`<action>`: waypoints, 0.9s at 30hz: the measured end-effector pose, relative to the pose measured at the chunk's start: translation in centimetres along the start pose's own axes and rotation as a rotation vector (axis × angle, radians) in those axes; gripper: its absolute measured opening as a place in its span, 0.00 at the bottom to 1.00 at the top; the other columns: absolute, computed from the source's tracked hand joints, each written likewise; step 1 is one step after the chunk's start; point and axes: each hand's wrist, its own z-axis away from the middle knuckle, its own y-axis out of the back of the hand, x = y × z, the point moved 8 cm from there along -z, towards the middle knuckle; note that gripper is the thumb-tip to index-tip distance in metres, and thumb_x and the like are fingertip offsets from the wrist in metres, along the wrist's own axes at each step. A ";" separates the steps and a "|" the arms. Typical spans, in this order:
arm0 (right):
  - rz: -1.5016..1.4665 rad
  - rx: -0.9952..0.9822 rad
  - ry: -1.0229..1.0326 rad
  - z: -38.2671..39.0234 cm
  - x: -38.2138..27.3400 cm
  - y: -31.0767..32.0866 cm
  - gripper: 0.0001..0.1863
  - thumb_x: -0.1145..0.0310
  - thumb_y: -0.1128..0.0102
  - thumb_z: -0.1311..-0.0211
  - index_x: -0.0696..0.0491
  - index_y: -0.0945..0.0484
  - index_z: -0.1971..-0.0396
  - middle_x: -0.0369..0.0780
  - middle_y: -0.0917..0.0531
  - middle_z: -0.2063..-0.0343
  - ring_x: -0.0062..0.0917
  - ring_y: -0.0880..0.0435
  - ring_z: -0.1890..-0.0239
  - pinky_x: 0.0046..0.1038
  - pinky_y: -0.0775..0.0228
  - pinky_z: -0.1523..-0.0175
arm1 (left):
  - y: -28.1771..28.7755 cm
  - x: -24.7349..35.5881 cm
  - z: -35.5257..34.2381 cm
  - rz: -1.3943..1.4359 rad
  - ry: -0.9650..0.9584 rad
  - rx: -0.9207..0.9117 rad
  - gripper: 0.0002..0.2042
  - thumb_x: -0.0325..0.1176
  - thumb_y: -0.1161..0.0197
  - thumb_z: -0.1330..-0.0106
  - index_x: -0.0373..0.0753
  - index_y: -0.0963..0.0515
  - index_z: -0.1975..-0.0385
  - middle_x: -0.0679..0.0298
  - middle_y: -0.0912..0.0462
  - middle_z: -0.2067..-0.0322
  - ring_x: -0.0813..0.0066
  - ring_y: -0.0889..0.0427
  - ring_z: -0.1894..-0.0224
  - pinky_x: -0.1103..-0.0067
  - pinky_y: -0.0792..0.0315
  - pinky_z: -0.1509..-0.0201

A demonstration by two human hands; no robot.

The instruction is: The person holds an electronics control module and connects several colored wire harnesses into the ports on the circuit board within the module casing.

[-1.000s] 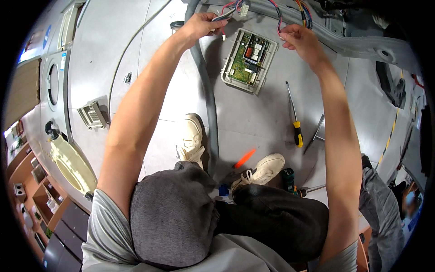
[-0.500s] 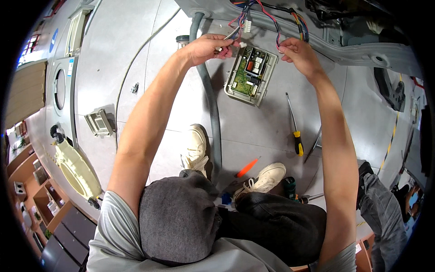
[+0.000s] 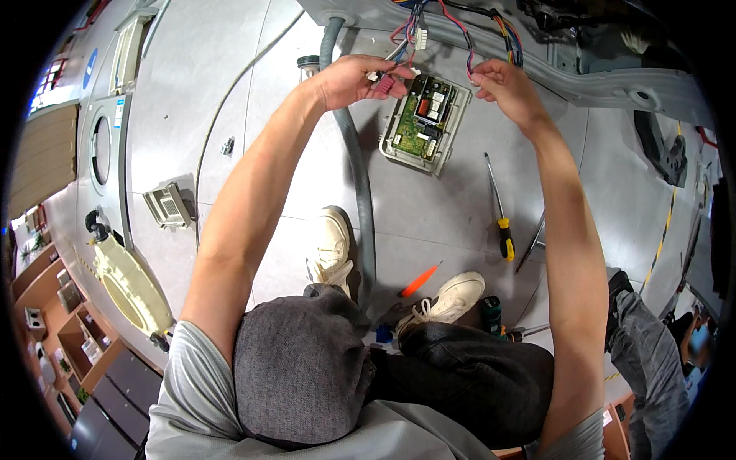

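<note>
My left hand (image 3: 346, 81) is closed on a bunch of wires (image 3: 398, 52) with white and pinkish-red plugs at its fingertips. Beside those fingers a white multi-pin connector (image 3: 421, 38) dangles from the same harness. My right hand (image 3: 506, 90) pinches the lower end of a red and blue wire pair (image 3: 467, 40); whatever plug sits at its tip is hidden by the fingers. Below and between both hands, a green circuit board (image 3: 409, 136) lies in a light grey plastic housing (image 3: 454, 139) on the floor.
A grey metal cabinet edge (image 3: 613, 90) crosses the top right. A grey hose (image 3: 357, 184) runs down past my left shoe. Nearby lie a yellow-black screwdriver (image 3: 504, 238), an orange pointed tool (image 3: 418, 282) and a grey plastic cover (image 3: 167, 207). Another person's leg (image 3: 644, 345) is at right.
My left fingers have turned slightly, so the pinkish-red plug shows more clearly. My right hand keeps its pinch in almost the same place.
</note>
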 end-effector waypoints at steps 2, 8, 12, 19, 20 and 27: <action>-0.005 -0.003 0.002 0.0 0.0 0.0 0.15 0.60 0.42 0.40 0.57 0.23 0.62 0.35 0.18 0.68 0.18 0.22 0.69 0.21 0.31 0.61 | -0.7 0.2 0.2 0.032 0.035 -0.044 0.18 0.36 0.56 0.28 0.28 0.27 0.50 0.54 0.19 0.61 0.69 0.19 0.60 0.82 0.26 0.55; 0.000 0.014 0.007 0.3 -0.1 0.1 0.15 0.61 0.43 0.38 0.58 0.23 0.61 0.35 0.18 0.67 0.19 0.21 0.68 0.22 0.30 0.59 | -2.3 0.6 0.8 0.039 0.073 -0.128 0.19 0.38 0.57 0.27 0.28 0.28 0.49 0.51 0.18 0.63 0.66 0.18 0.60 0.81 0.26 0.54; 0.035 -0.014 0.013 0.2 -0.4 -0.2 0.15 0.61 0.44 0.37 0.58 0.24 0.60 0.36 0.19 0.66 0.19 0.21 0.66 0.22 0.30 0.58 | -2.3 0.5 1.0 0.040 0.062 -0.176 0.20 0.39 0.57 0.27 0.29 0.28 0.49 0.51 0.18 0.63 0.67 0.18 0.60 0.81 0.25 0.55; -0.016 -0.010 0.056 -0.2 0.2 0.0 0.15 0.60 0.44 0.39 0.57 0.23 0.61 0.35 0.19 0.68 0.17 0.21 0.67 0.20 0.30 0.60 | -1.2 0.2 0.1 -0.063 0.041 -0.034 0.17 0.41 0.48 0.30 0.33 0.32 0.52 0.47 0.19 0.58 0.65 0.18 0.55 0.82 0.23 0.56; -0.002 -0.028 0.032 -0.2 0.4 0.0 0.15 0.60 0.45 0.37 0.56 0.23 0.60 0.34 0.19 0.66 0.17 0.21 0.64 0.21 0.30 0.57 | -1.1 0.0 0.0 -0.067 0.030 -0.015 0.17 0.41 0.49 0.30 0.34 0.32 0.52 0.47 0.20 0.57 0.64 0.18 0.54 0.83 0.22 0.56; -0.016 -0.033 -0.013 -0.2 0.4 -0.3 0.15 0.59 0.46 0.37 0.55 0.23 0.59 0.35 0.19 0.65 0.17 0.21 0.64 0.21 0.30 0.56 | -0.2 -0.3 -0.3 -0.138 -0.014 0.032 0.14 0.43 0.43 0.32 0.38 0.21 0.62 0.74 0.23 0.69 0.88 0.30 0.67 0.86 0.34 0.59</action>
